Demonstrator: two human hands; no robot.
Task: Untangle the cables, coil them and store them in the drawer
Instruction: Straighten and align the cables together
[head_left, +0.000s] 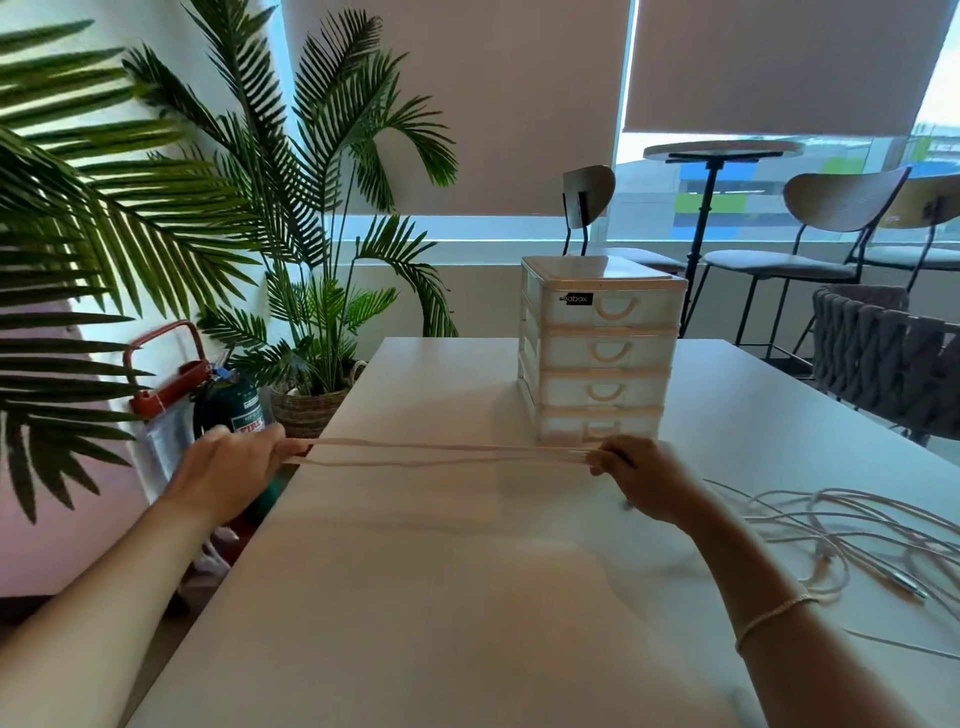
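A white cable (441, 453), folded into a few long parallel strands, stretches taut above the white table (415, 597). My left hand (228, 467) grips its left end past the table's left edge. My right hand (644, 480) pinches its right end just in front of the drawer unit. The white plastic drawer unit (600, 353) stands at the table's far middle, with several stacked drawers, all closed. A loose tangle of white cables (852, 535) lies on the table to the right, with a metal plug end showing.
A dark woven chair (888, 358) stands at the table's right side. Stools and a high round table (722, 150) stand by the window behind. Palm plants (291, 208) and a green fire extinguisher (234, 405) are on the left.
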